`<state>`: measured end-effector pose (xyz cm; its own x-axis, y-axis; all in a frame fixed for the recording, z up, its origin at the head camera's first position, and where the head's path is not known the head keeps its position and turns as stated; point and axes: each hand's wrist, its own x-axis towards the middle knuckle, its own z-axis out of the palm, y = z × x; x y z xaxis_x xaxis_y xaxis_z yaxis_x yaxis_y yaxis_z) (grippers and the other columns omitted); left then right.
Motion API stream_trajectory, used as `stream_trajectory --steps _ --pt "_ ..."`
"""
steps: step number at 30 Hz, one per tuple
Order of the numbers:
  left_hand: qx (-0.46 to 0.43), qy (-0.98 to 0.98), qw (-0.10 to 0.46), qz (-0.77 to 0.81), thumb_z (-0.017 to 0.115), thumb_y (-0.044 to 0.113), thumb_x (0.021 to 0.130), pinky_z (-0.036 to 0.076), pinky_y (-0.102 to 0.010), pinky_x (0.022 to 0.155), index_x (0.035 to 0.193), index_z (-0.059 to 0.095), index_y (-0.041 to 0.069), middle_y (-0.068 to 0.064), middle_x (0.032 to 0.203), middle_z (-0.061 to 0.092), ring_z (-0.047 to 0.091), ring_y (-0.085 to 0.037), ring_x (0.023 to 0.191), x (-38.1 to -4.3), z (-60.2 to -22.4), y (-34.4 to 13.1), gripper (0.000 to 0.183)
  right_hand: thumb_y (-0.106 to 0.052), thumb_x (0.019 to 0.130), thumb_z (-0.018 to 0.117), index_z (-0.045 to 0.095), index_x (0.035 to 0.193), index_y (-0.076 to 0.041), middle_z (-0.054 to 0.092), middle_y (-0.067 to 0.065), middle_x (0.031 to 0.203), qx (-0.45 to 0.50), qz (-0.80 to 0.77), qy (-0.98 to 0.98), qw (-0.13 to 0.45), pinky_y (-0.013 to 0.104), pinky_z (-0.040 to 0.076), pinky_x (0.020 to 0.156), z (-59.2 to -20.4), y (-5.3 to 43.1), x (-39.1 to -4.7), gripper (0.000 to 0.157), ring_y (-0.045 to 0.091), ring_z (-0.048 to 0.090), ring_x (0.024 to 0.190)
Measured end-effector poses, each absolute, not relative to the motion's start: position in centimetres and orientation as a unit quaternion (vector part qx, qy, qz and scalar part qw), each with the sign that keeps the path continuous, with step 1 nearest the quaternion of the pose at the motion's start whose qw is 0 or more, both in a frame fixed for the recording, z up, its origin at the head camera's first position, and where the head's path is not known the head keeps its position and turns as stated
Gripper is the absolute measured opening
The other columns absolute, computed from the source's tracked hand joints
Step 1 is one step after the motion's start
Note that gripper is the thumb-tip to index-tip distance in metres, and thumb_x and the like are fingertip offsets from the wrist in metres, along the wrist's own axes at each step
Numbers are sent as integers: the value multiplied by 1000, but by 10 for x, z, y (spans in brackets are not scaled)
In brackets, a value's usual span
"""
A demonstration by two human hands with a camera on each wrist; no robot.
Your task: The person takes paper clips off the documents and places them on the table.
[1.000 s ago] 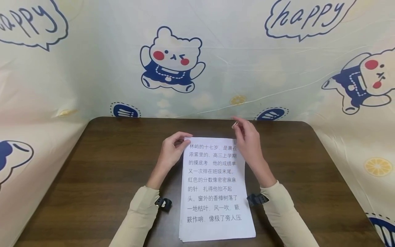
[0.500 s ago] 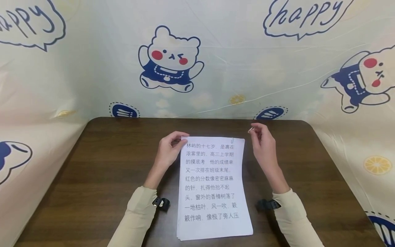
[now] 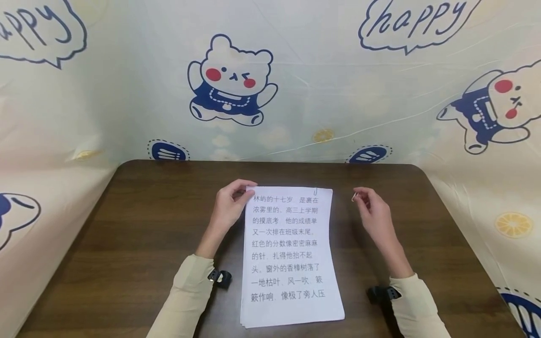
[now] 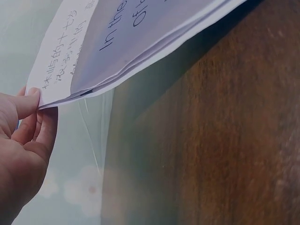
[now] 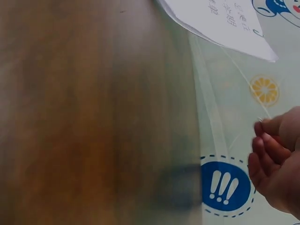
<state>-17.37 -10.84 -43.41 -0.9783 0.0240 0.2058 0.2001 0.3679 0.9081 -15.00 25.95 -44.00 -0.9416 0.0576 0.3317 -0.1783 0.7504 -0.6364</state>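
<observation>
A stack of printed paper point(image 3: 287, 263) faces me in the head view, its top sheet covered in lines of Chinese characters. My left hand point(image 3: 227, 206) pinches the stack's top left corner between thumb and fingers. Layered sheet edges and English writing on a sheet's face point(image 4: 117, 42) show in the left wrist view. A paper clip point(image 3: 315, 191) sits on the stack's top edge, towards the right. To the right of the stack, my right hand point(image 3: 374, 211) pinches a second small paper clip point(image 3: 354, 197) between thumb and index finger, apart from the paper.
The dark brown wooden table point(image 3: 139, 263) lies under the hands and paper. Behind it hangs a pale curtain point(image 3: 321, 94) printed with cartoon bears and lemon slices. Black wrist cameras are strapped over both sleeves point(image 3: 186, 286).
My right hand has drawn away from the stack's top right corner, moving right and nearer to me with its paper clip. This uncovers the clip on the top edge. My left hand keeps its hold.
</observation>
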Motion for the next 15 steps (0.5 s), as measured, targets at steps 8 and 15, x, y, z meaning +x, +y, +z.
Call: stream_trajectory --steps 8,15 --pt "-67 -826 82 -553 69 10 94 53 -18 79 112 72 12 -12 107 71 63 -23 92 -174 -436 -108 18 -12 101 59 63 122 -1 70 17 105 46 315 -947 39 37 57 83 -451 269 -143 25 27 62 90" --pt "-66 -826 82 -554 70 10 94 51 -16 78 113 72 12 -11 108 71 62 -22 92 -174 -436 -109 19 -9 99 60 66 116 -1 70 17 103 34 290 -955 -56 44 58 84 -452 275 -142 19 24 61 86"
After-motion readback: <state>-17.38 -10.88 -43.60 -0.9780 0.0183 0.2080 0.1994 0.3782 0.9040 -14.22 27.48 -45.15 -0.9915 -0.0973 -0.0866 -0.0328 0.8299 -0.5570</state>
